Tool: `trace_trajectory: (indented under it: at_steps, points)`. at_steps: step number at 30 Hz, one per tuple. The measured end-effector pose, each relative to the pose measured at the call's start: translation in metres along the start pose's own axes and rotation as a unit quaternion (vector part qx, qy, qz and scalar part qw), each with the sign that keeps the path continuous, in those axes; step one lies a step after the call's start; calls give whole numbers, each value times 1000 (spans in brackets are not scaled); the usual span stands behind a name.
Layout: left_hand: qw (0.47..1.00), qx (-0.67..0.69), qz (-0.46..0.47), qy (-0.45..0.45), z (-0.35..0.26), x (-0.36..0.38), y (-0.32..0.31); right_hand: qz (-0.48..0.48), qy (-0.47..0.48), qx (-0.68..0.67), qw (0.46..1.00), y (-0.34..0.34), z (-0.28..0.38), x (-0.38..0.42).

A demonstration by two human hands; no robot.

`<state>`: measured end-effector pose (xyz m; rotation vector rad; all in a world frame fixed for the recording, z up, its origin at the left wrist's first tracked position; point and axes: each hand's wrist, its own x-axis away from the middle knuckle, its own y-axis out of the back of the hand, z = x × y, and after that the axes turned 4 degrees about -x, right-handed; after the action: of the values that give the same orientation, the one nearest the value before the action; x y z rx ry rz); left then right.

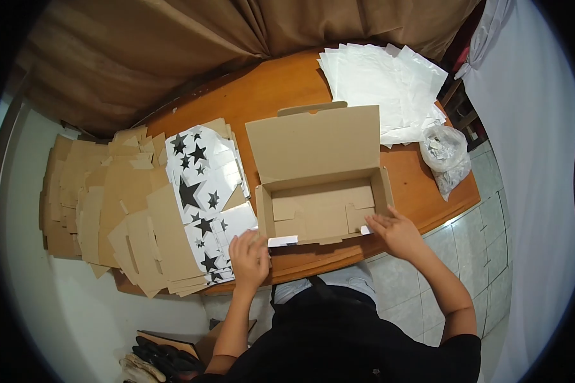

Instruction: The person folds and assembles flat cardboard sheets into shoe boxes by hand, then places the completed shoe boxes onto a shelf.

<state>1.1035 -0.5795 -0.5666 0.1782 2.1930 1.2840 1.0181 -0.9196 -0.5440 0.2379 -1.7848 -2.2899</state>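
Note:
A brown cardboard box stands on the table with its lid raised at the back and its inside facing me. My left hand is at the box's front left corner, fingers bent against it beside a white flap. At the front right corner, my right hand has its fingers closed over the edge by a small white tab. The thumbs' exact hold is hard to make out.
Flat cardboard pieces lie piled at the left, and sheets with black stars overlap them. White sheets or bags are stacked at the back right. A clear plastic bag sits near the right edge of the wooden table.

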Motion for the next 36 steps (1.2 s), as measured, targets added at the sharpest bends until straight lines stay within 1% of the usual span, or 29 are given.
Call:
trace_trajectory:
  at_steps: [1, 3, 4, 5, 8, 9, 10, 13, 15, 16, 17, 19, 20, 22, 24, 25, 27, 28, 31, 34, 36]
  points:
    - [999, -10, -15, 31, 2, -1, 2, -33, 17, -1, 999, 1, -2, -6]
    - [983, 106, 11, 151, 13, 1, -5, -49, 53, -10, 997, 8, -1, -27]
    - [964, 164, 22, 208, 19, 2, -9, -59, 71, -15, 996, 11, 1, -41]
    - [924, 269, 21, 270, 20, 3, -14, -72, 80, -24, 994, 11, 5, -56]
    - [879, 341, 79, 323, 30, 11, -34, -102, 113, -62, 986, -3, 20, -105]
    - [879, 354, 69, 313, 34, 12, -38, -106, 129, -80, 983, -9, 27, -122]
    - [893, 334, 71, 292, 35, 10, -37, -110, 144, -99, 978, -13, 33, -139]
    - [930, 264, 87, 239, 27, -1, -30, -141, 194, -27, 970, -27, 52, -187]
    - [961, 121, 123, 217, 20, -2, -34, -109, 230, 29, 967, -27, 64, -210]
    - [968, 47, 140, 205, 17, -2, -36, -94, 249, 58, 962, -27, 67, -219]
    - [962, 71, 143, 221, 14, -4, -39, -81, 276, 77, 955, -31, 67, -228]
    - [976, -40, 115, 178, 5, -3, -42, -55, 328, 116, 936, -36, 69, -242]
    - [978, -95, 102, 157, 1, -2, -44, -23, 331, 151, 931, -38, 69, -247]
    - [978, -115, 78, 154, -3, -4, -47, 40, 337, 221, 914, -30, 77, -256]
    - [976, -155, 48, 145, -6, -5, -48, 19, 374, 222, 900, -35, 77, -266]
    - [977, -134, 43, 161, -6, -6, -50, 8, 391, 222, 893, -39, 76, -270]
    - [978, -145, 32, 150, -9, -8, -47, -45, 410, 196, 890, -45, 69, -268]
    - [978, -149, 26, 143, -11, -9, -45, -71, 418, 183, 887, -47, 66, -266]
    - [979, -130, 46, 153, -13, -9, -42, -107, 411, 162, 891, -50, 63, -263]
    - [980, -140, 24, 141, -8, -6, -48, -54, 380, 180, 906, -42, 65, -259]
    - [978, -140, 46, 147, -8, -6, -48, -68, 375, 145, 913, -44, 61, -256]
